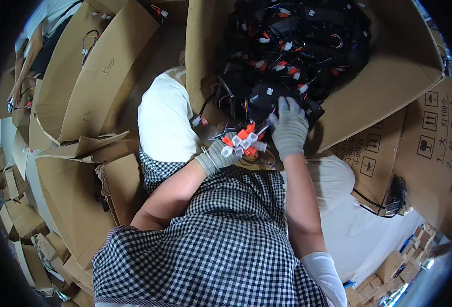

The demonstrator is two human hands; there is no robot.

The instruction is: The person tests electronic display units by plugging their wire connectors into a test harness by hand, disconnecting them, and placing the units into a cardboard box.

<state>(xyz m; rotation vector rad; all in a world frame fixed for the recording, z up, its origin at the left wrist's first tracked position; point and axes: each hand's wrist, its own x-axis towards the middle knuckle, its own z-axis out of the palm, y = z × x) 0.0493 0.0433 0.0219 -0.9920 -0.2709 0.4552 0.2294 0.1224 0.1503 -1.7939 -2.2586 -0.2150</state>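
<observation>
Both my hands wear grey knit gloves. My left hand [216, 156] grips a bundle of wires ending in several red and white plastic connectors [242, 141], held over my lap. My right hand [289, 128] rests on top of a black box-shaped electrical unit [267, 97] at the near edge of a big cardboard box [389, 87], its fingers touching the same wire bundle. The box is full of similar black units with coloured wires and connectors [297, 36].
Flattened and open cardboard boxes [82, 87] stand to my left. A printed carton [430, 138] is at the right, with another black unit [392, 202] hanging beside it. A second person [31, 46] works at the far upper left. Small cartons lie on the floor.
</observation>
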